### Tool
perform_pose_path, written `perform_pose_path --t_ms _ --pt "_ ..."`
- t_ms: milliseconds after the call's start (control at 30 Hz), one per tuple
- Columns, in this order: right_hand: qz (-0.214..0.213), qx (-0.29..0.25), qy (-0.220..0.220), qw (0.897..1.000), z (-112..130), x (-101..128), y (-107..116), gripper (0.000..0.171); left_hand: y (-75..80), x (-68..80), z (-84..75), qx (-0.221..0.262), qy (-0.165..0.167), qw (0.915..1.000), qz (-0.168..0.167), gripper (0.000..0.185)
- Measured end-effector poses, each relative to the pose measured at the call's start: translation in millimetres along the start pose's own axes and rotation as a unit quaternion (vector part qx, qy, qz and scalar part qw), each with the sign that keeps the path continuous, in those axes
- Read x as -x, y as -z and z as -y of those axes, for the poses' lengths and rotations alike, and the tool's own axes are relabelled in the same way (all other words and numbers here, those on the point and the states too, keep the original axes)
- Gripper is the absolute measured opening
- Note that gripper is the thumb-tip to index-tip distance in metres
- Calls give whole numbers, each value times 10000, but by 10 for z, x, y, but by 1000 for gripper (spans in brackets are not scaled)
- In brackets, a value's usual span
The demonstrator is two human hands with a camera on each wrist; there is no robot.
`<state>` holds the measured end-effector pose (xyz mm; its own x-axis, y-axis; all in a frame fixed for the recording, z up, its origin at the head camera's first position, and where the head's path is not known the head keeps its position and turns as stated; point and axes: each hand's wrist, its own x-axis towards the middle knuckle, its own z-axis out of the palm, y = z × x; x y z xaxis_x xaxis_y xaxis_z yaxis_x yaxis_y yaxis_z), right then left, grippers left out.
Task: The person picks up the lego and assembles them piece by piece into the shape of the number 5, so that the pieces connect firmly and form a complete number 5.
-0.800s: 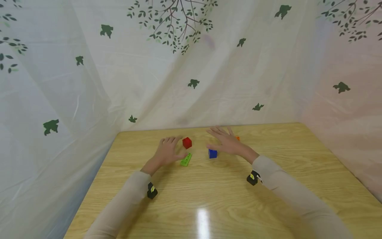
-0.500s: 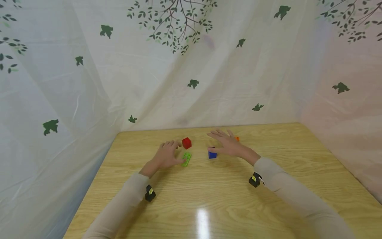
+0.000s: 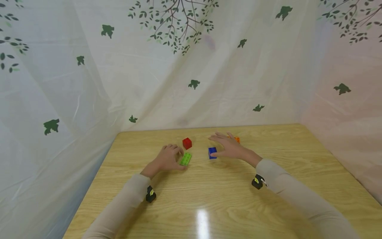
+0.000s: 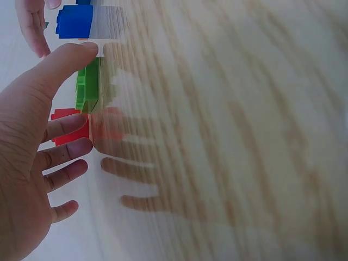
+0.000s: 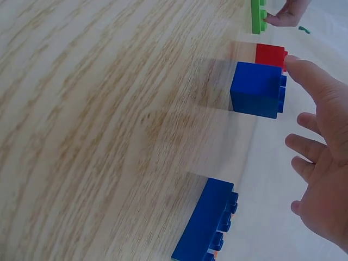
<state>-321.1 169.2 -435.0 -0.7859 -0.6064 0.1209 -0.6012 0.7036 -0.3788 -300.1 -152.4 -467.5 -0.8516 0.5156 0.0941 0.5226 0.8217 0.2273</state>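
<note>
Five toy bricks [image 3: 185, 159], two hands [image 3: 168, 158]
Toward the table's [image 3: 194, 189] far edge: one red brick [image 3: 187, 143], one green brick [image 3: 185, 159], one orange brick [image 3: 237, 139], one short blue brick [image 3: 212, 151], one long blue brick [image 5: 204, 217].

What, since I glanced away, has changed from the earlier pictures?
In the head view, the left hand moved down, thumb now just below the green block; the right hand moved down, thumb lower over the blue cube. Neither visibly grasped anything. The green block, blue cube and red cube stayed put.
</note>
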Motion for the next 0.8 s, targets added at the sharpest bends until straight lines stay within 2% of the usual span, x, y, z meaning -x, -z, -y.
perform_pose_path --t_ms 400,800 --pt "-145 -155 132 9997 -35 34 -68 66 7 -22 -15 52 -178 9998 -77 49" --pt "-187 -506 -141 9984 -89 85 -179 63 14 -63 -45 213 -342 9992 -40 44"
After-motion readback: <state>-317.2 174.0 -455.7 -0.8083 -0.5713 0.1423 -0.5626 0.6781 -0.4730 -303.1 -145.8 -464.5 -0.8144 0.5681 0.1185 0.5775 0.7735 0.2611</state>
